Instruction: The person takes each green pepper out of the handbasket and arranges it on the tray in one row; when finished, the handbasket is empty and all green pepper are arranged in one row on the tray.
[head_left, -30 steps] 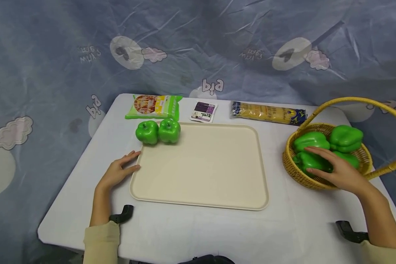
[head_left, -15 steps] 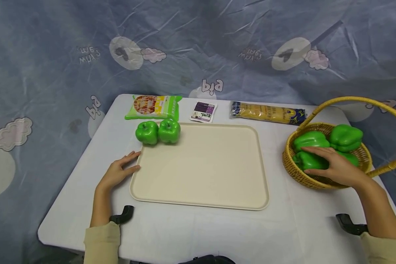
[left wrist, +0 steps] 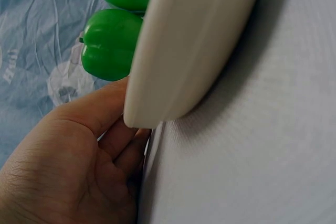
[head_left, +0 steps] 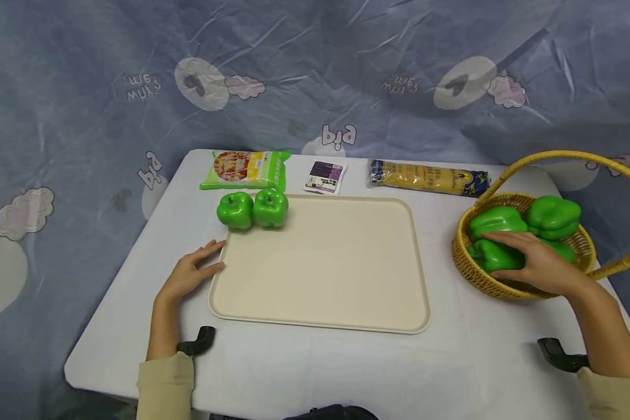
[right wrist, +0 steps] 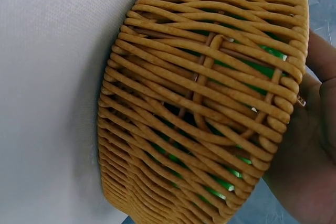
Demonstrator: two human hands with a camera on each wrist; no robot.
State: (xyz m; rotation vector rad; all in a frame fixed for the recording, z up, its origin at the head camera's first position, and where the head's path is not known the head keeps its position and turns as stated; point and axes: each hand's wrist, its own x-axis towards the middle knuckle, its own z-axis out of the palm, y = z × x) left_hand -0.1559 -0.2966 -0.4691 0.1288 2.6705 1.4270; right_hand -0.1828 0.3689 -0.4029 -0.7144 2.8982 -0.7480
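In the head view my right hand (head_left: 548, 267) reaches into a yellow wicker basket (head_left: 475, 283) and grips the near-left green bell pepper (head_left: 493, 256), fingers on its far side and thumb on its near side. Several green bell peppers lie in the basket; the basket wall (right wrist: 194, 103) hides the grip in the right wrist view. My left hand (head_left: 189, 273) touches the left edge of a cream tray (head_left: 320, 268) with its fingertips, fingers mostly straight. Two more green bell peppers (head_left: 235, 210) sit side by side at the tray's far left corner.
Behind the tray, along the table's far edge, lie a green food packet (head_left: 248, 169), a small purple-and-white packet (head_left: 325, 177) and a long yellow pack (head_left: 427, 178). The basket's tall handle (head_left: 572, 155) arches over its right side.
My right hand has shifted slightly within the basket, and its fingers and thumb have settled round the near-left bell pepper. The left hand stays at the tray edge.
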